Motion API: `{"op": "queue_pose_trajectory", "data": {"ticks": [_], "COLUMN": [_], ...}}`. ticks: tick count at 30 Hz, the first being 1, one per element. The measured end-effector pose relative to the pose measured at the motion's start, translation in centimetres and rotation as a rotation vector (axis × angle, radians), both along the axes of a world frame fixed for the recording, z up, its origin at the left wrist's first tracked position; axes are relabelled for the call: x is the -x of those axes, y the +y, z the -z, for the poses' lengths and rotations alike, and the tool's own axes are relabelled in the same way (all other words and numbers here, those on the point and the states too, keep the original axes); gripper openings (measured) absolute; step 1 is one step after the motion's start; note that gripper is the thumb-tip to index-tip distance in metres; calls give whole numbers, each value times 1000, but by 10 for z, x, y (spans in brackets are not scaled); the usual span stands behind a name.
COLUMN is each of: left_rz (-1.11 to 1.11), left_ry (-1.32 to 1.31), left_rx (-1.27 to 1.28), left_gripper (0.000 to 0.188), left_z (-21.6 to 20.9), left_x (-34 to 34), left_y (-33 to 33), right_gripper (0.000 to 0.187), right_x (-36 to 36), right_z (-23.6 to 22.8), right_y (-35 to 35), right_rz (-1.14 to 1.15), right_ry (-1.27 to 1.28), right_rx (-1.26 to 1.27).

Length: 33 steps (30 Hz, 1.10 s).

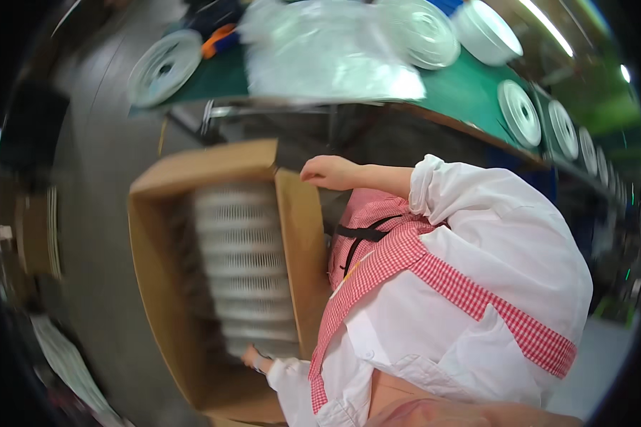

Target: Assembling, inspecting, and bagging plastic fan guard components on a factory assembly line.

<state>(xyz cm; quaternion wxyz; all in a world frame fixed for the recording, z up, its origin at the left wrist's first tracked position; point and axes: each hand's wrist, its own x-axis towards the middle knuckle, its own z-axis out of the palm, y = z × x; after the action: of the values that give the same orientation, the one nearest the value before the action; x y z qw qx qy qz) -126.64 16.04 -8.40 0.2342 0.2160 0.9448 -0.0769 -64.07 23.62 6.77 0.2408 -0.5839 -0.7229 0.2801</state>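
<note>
A tall brown cardboard box [303,242] stands open at my left. Inside it lies a long row of white, ribbed round pieces [246,263], blurred and set closely one behind another. My left hand [253,355], with a band on its wrist, reaches into the box at the near end of this row. It seems to touch the last piece, but its fingers are blurred and partly hidden. My right hand [326,172] hovers by the far corner of the box flap, fingers loosely bent and holding nothing I can see.
Beyond the box runs a green-topped table [470,92] with a sheet of clear plastic [327,57], white discs [165,68] and a white round tub [488,34]. An orange-and-black tool [219,40] lies near its left end. More discs line the right side [563,129]. Grey floor stretches left.
</note>
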Motion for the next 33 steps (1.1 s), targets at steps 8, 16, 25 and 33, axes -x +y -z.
{"op": "queue_pose_trajectory", "data": {"ticks": [8, 16, 25, 33], "left_rz": [837, 1510, 2161, 2299], "left_ry": [-112, -749, -1087, -1402], "left_rx": [-1171, -1079, -746, -1136], "left_gripper": [41, 27, 28, 68], "left_z": [-164, -197, -152, -247], "left_x": [-301, -719, -1034, -1203], "left_y": [128, 95, -67, -154], "right_gripper": [18, 27, 43, 29], "right_x": [-237, -506, -648, -660], "right_z": [18, 77, 41, -124], "right_y": [-238, -547, -588, -471], "right_rz": [1438, 2317, 1968, 1480], "right_ry": [516, 892, 1764, 1139], "right_rx": [-157, -870, -1324, -974]}}
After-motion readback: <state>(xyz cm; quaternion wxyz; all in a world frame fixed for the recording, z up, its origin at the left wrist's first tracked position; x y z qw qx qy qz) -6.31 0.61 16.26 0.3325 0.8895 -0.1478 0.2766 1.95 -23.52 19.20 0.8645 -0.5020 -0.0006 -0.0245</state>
